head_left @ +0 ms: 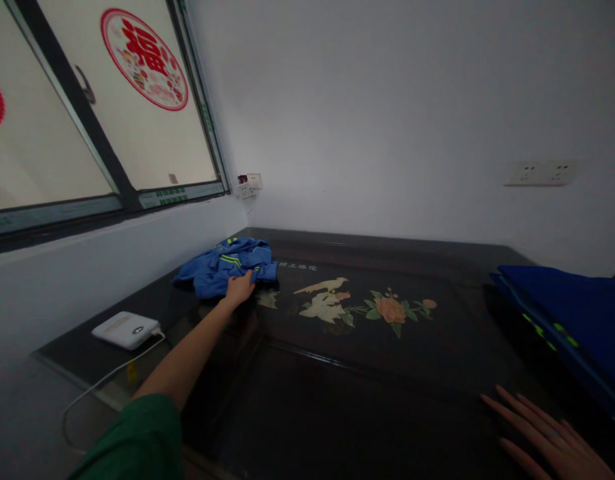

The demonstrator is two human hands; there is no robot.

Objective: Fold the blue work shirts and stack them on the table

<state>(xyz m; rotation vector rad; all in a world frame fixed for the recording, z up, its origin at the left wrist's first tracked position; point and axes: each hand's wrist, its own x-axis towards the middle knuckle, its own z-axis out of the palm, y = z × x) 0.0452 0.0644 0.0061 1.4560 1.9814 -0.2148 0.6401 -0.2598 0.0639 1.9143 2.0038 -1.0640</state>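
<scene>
Two hands: left hand (240,287) touches the crumpled garment's near right edge, whether gripping I cannot tell; right hand (552,437) open, fingers extended, near right.
Blue garment (212,270): far left, by the desk's (327,407) left edge.
Desk room: broad dark stretch rightward to folded blue cloth (572,307).
Left edge: white device (122,330), its cable (112,371) running past the edge.
Writing: 福 on the red-rimmed window sticker (144,59); pale characters (298,267) right of the garment, too small to read surely.

The blue garment (214,275) has yellow-green stripes (230,261), the dark tabletop (312,400) flowers (391,311).
</scene>
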